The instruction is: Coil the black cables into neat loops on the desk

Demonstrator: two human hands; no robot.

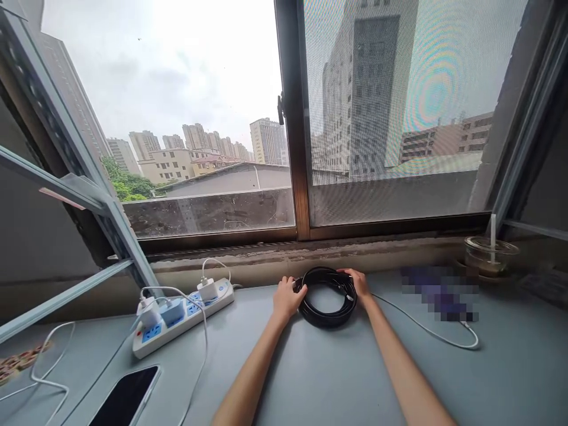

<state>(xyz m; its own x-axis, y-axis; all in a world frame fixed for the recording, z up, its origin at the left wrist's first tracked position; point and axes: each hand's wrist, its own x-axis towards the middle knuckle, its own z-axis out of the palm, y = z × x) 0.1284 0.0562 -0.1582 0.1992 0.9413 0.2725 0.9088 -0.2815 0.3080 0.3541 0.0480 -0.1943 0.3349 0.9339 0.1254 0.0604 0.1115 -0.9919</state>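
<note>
With our left hand (288, 297) and right hand (361, 286) we grip the black cable coil (329, 320) by its left and right sides, mid-table; our right thumb is hard to make out. Pixelation blurs something purple (439, 291) at right; the phone (126, 397) is cut off near left.

Below the window (295, 118) is a grey table (332, 367). Outside the window are cloudy sky (177, 77) and buildings (268, 141). Left of the window stands a metal frame (133, 245); right of it, perhaps, a dark wall (544, 177).
</note>
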